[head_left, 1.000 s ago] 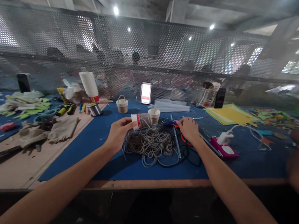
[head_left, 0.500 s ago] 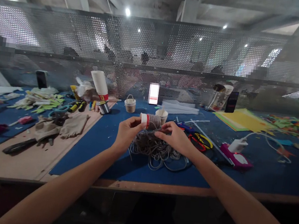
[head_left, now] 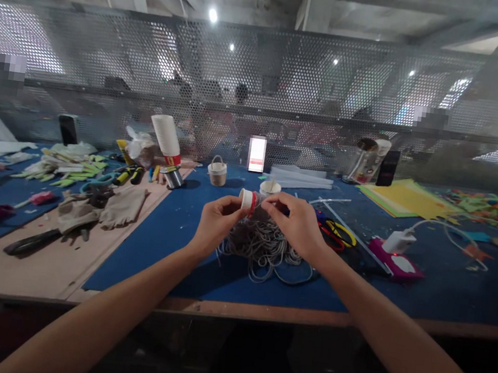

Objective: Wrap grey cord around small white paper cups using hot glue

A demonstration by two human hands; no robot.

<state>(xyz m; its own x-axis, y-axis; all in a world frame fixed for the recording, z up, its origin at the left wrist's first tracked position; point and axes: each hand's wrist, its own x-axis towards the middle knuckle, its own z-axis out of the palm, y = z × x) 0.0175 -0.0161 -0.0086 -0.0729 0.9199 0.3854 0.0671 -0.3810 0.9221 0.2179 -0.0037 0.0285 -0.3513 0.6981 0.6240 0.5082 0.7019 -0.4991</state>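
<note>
My left hand (head_left: 219, 219) grips a paper cup (head_left: 246, 199) near its white end. The cup lies on its side in the air, with a red band showing and grey cord wound round its body. My right hand (head_left: 301, 225) is closed, thumb and finger pinched at the wound part, on what looks like the grey cord; the fingers hide part of the cup. Right below both hands, a loose tangled heap of grey cord (head_left: 263, 246) lies on the blue mat (head_left: 147, 259).
Behind the hands stand a small handled cup (head_left: 217, 173), another cup (head_left: 269, 187) and a lit phone (head_left: 257, 154). Scissors (head_left: 339, 234) and a purple power strip (head_left: 397, 261) lie right. Stacked paper cups (head_left: 166, 136), gloves (head_left: 122, 208) and a black-handled tool (head_left: 33, 244) are left.
The cup has turned so its white open end faces me more, and it has shifted slightly right. My right hand has moved up and in to the cup, its fingers closing to a pinch.
</note>
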